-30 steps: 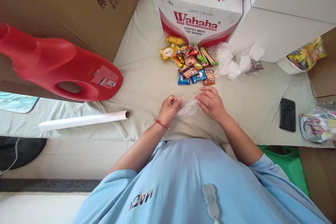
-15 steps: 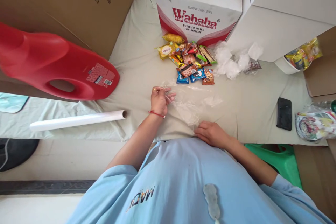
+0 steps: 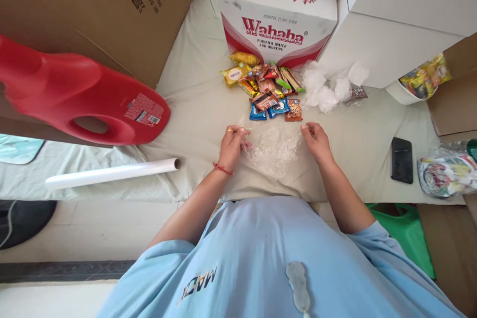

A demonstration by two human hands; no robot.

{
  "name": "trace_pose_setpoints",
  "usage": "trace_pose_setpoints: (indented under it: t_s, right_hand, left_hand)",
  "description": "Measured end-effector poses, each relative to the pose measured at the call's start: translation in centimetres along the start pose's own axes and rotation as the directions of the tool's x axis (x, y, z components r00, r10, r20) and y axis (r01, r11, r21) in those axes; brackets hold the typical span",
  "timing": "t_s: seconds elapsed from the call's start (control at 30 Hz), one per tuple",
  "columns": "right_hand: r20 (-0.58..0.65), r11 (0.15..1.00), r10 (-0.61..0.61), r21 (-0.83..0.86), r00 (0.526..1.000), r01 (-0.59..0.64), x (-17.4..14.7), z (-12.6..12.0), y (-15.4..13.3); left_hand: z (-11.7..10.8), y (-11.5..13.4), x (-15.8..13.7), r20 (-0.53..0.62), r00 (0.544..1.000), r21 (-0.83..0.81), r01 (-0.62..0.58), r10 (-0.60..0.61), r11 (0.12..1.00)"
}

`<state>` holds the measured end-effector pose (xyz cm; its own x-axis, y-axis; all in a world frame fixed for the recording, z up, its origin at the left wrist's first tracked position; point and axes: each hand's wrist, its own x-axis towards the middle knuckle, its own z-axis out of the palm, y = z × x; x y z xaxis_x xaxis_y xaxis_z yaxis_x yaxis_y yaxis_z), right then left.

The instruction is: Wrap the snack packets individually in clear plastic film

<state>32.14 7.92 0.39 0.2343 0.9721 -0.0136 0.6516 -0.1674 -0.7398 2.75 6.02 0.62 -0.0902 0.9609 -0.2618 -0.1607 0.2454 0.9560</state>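
Observation:
A crinkled sheet of clear plastic film (image 3: 274,146) stretches between my two hands, just above or on the cloth-covered table. My left hand (image 3: 233,145), with a red string bracelet at the wrist, pinches its left edge; some fingers show through the film. At the right edge, my right hand (image 3: 316,141) has thumb and fingers closed together on the film. Beyond the film lies a pile of small wrapped snacks (image 3: 266,101) in brown, blue, yellow and red packets. Crumpled white plastic bags (image 3: 324,87) are to the right of the pile.
On the left are a big red jug (image 3: 122,114) and a white film roll (image 3: 115,173). A Wahaha carton (image 3: 276,25) stands behind the snacks. Right of my hands lie a black phone (image 3: 401,160) and a patterned bundle (image 3: 443,175); a white tub (image 3: 408,90) holds more packets.
My right hand has moved up from the table's front edge to the film's right side. The film is now spread between both hands. My left hand has shifted slightly right.

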Motion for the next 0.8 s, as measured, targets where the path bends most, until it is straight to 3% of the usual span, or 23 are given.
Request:
trace_pose_setpoints:
  t_s: [0.13,0.27,0.33,0.4,0.47,0.5,0.57,0.63,0.67,0.7,0.73,0.8]
  right_hand:
    - [0.155,0.991,-0.006,-0.133,0.988,0.027,3.0,0.8,-0.5]
    - [0.429,0.976,-0.068,-0.159,0.901,0.149,3.9,0.9,-1.6]
    - [0.445,0.98,-0.125,-0.085,0.887,0.181,3.5,0.7,-1.9]
    - [0.359,0.99,-0.134,0.008,0.924,0.14,2.6,0.4,-2.1]
    - [0.295,0.992,-0.097,0.104,0.951,0.069,1.3,0.1,-2.5]
    - [0.286,0.989,-0.074,0.145,0.955,0.034,0.6,0.1,-2.8]
    - [0.291,0.978,-0.033,0.207,0.956,-0.03,-0.6,0.1,-3.5]
    - [0.287,0.963,0.009,0.255,0.958,-0.086,-1.5,0.4,-4.2]
    - [0.287,0.953,0.03,0.28,0.958,-0.114,-1.8,0.5,-4.5]
    - [0.289,0.94,0.051,0.308,0.956,-0.144,-1.9,0.5,-4.7]
    - [0.294,0.926,0.071,0.336,0.953,-0.172,-1.8,0.4,-4.8]
    - [0.292,0.897,0.106,0.384,0.951,-0.218,-1.2,-0.1,-4.6]
  left_hand:
    - [-0.4,-0.5,-0.4,0.219,0.973,0.021,-0.083,0.077,0.996]
    - [-1.7,-1.1,-0.1,0.332,0.942,0.106,-0.084,0.044,0.991]
    - [-3.0,-0.9,0.3,0.214,0.974,0.232,-0.12,0.07,0.965]
    - [-4.3,-0.3,0.2,-0.004,0.976,0.445,-0.192,0.217,0.875]
    - [-4.7,0.4,-0.8,-0.129,0.877,0.65,-0.278,0.462,0.708]
    - [-4.5,0.7,-1.6,-0.103,0.81,0.716,-0.343,0.577,0.609]
    - [-2.9,0.8,-3.7,0.102,0.692,0.74,-0.533,0.715,0.411]
    - [-0.6,0.1,-5.7,0.454,0.557,0.614,-0.761,0.696,0.209]
    - [0.5,-0.5,-6.3,0.577,0.512,0.554,-0.818,0.636,0.155]
    - [1.4,-1.2,-6.7,0.653,0.5,0.532,-0.837,0.569,0.124]
    - [2.0,-1.9,-6.8,0.688,0.516,0.544,-0.832,0.51,0.108]
    - [2.1,-3.1,-6.3,0.686,0.586,0.606,-0.788,0.432,0.108]
